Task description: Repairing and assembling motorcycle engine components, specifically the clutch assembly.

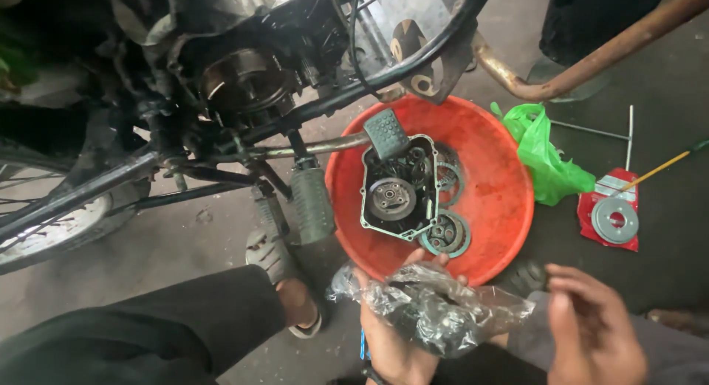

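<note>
My left hand (395,341) holds a crumpled clear plastic bag (436,311) with dark parts inside, just below the rim of a red plastic basin (502,186). My right hand (591,326) hovers beside the bag at the lower right, fingers loosely apart and holding nothing. In the basin lie a dark engine cover (399,189) and round clutch parts (447,234). Above the basin stands a motorcycle with its engine (244,82) opened, a brake pedal (385,132) and a rubber footpeg (310,204).
A green plastic bag (546,156) lies right of the basin. Further right a red packet (600,208) carries a round metal disc (615,220), with a yellow-handled tool (657,169) and a T-shaped wrench (628,134). My sandalled foot (284,278) rests on the concrete floor by a rusty exhaust pipe (605,56).
</note>
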